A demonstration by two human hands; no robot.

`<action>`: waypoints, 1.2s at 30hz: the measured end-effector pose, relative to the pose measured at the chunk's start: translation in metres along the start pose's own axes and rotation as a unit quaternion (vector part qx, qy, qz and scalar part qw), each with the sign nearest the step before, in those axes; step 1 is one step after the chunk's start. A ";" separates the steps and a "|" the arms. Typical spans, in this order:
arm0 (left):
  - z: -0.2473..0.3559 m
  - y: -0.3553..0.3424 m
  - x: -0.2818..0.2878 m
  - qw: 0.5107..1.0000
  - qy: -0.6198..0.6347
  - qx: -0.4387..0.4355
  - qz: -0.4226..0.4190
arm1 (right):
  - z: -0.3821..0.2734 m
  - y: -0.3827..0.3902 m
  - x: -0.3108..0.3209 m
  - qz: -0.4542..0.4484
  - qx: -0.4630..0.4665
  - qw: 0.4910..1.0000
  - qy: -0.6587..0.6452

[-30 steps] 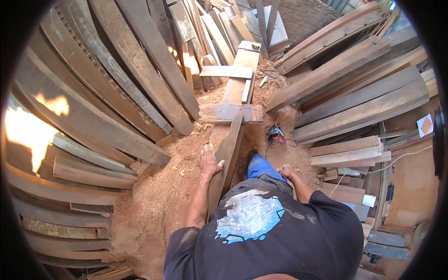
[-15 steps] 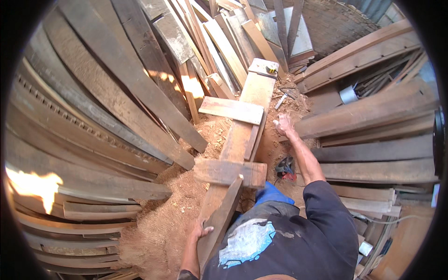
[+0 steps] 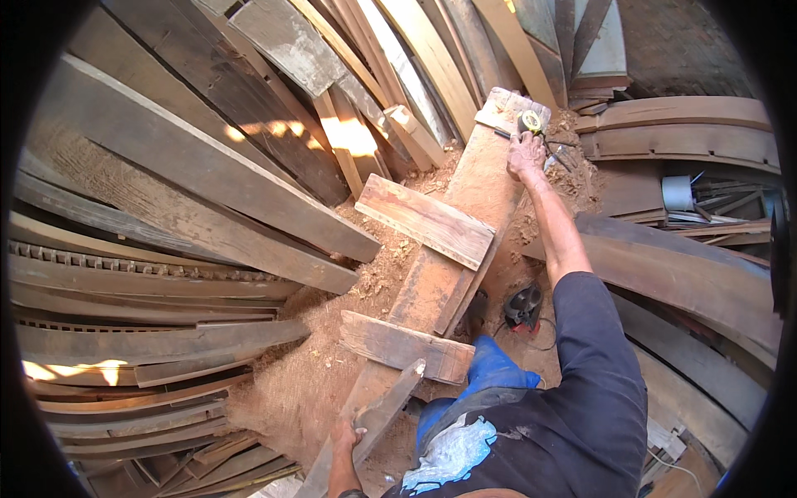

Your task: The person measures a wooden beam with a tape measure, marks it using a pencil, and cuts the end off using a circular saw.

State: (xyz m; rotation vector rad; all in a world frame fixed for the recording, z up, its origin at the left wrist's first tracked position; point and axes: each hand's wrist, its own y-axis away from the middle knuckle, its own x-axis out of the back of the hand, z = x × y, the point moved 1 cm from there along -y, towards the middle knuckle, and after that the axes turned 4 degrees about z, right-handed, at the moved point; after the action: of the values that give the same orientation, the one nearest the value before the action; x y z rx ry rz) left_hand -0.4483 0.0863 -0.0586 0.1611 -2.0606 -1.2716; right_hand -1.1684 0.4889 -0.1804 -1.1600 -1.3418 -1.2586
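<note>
My left hand (image 3: 347, 433) is wrapped over the edge of a narrow dark wooden plank (image 3: 378, 423). The plank slants up from the lower edge, its pointed far end against a short cross board (image 3: 407, 344). At the far end of the long wooden beam (image 3: 477, 178), my right hand (image 3: 527, 156) closes its fingers at a yellow-and-black tape measure (image 3: 530, 122). A thin dark stick-like piece (image 3: 502, 133) lies or sticks out beside those fingers; I cannot tell which. A second short board (image 3: 427, 217) lies across the beam, between my hands.
Many long planks (image 3: 207, 158) lean and lie on the left. More boards (image 3: 672, 257) stack up on the right, near a white cylindrical container (image 3: 677, 192). A dark power tool (image 3: 523, 307) sits on the ground right of the beam. Sawdust (image 3: 282, 390) covers the ground.
My right hand has reached forward from beside the beam to the tape measure at its far end and closed there. The left hand stays on the plank. The view has turned.
</note>
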 end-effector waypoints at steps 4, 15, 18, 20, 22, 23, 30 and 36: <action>0.000 0.002 -0.021 0.999 0.000 0.041 0.020 | -0.010 -0.004 -0.023 0.084 0.042 0.995 0.017; -0.004 -0.004 -0.025 0.997 -0.017 -0.005 0.074 | -0.014 -0.004 -0.029 0.064 0.046 0.997 0.020; -0.002 -0.005 -0.022 0.999 -0.039 0.018 0.031 | -0.011 -0.017 -0.021 0.027 0.012 0.998 -0.054; -0.007 -0.008 -0.032 0.999 -0.033 0.017 0.001 | -0.010 -0.036 0.018 -0.017 -0.040 0.992 -0.117; -0.008 -0.014 -0.030 0.999 -0.039 0.028 -0.020 | 0.003 -0.059 0.035 -0.014 -0.077 0.993 -0.092; -0.009 -0.015 -0.031 0.998 -0.040 0.036 -0.031 | 0.007 -0.067 0.042 0.011 -0.109 0.994 -0.001; -0.012 -0.007 -0.023 1.000 -0.007 0.002 0.007 | 0.024 -0.076 0.011 -0.040 -0.211 0.969 -0.118; -0.008 0.011 -0.023 0.998 0.047 0.036 0.038 | 0.012 -0.040 0.019 0.046 -0.144 0.935 -0.322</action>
State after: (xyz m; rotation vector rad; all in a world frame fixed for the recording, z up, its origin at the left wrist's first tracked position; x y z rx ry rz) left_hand -0.4240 0.0964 -0.0585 0.1707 -2.0142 -1.1244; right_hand -1.2110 0.5008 -0.1670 -1.9368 -1.5669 -1.0657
